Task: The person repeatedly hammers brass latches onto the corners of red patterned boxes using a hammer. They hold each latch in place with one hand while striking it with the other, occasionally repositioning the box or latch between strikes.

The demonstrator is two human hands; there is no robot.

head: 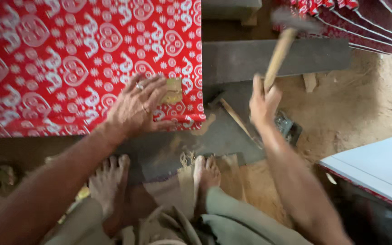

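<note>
Head view: left hand (137,106) presses flat, fingers spread, on red white-patterned covered panel (69,63), steadying small brass corner plate (174,90); right hand (264,102) grips raised wooden-handled hammer (280,50), at two o'clock; plate probably unfastened, blurred.

Views: one, head-worn. Position: above a seated person, facing steeply down over the knees and bare feet (159,181) to the ground. Range: close, within arm's reach. Coverage: left hand (137,109) on a red patterned panel (46,59) upper left, right hand (263,105) at centre right, sandy floor (364,100) right. Shared ground with other views: not applicable.
</note>
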